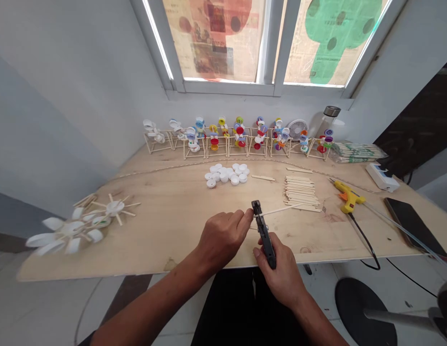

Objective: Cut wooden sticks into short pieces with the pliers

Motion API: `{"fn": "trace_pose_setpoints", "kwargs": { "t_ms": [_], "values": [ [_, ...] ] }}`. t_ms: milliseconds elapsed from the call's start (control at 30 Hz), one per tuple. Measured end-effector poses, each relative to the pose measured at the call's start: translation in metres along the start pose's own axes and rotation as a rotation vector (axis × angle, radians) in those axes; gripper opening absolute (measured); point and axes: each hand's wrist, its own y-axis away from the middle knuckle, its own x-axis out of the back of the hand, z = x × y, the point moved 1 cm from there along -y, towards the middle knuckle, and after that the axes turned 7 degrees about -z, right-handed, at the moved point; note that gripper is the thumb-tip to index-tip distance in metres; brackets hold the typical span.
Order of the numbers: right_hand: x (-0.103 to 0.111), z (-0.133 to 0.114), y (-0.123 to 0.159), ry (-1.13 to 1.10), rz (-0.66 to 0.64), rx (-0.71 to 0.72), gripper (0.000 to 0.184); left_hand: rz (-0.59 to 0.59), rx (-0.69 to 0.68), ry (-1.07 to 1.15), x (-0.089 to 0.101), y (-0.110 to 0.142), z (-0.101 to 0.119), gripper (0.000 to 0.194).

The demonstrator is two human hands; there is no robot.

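My right hand [279, 269] is closed around the handle of a black pliers-like tool [266, 240], whose head points away from me over the table's front part. A thin pale wooden stick [281, 210] runs across the tool's jaws. At the jaws, my left hand [223, 235] pinches the stick's left end, while its right end reaches toward a pile of short wooden sticks [299, 191]. Another short stick piece [253, 228] lies partly hidden below the tool. Beyond my hands is a cluster of white bottle caps [223, 176].
Small stick frames with coloured cap wheels [240, 139] line the back. White cap-and-stick wheels [74, 228] lie at left. On the right are a yellow glue gun [348, 194] with its cord, a phone [411, 223], a power strip [382, 177] and bagged sticks [356, 152].
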Motion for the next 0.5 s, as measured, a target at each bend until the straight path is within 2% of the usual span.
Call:
{"fn": "trace_pose_setpoints", "kwargs": {
  "t_ms": [233,500],
  "values": [
    [-0.0011,-0.0007,0.0012,0.011,0.035,0.016,0.012,0.058,-0.02,0.036,-0.0015,0.0013,-0.0007,0.021],
    [-0.0029,0.001,-0.001,0.03,0.033,0.005,0.014,0.045,-0.019,-0.01,-0.0015,0.0007,-0.001,0.019]
  ]
}}
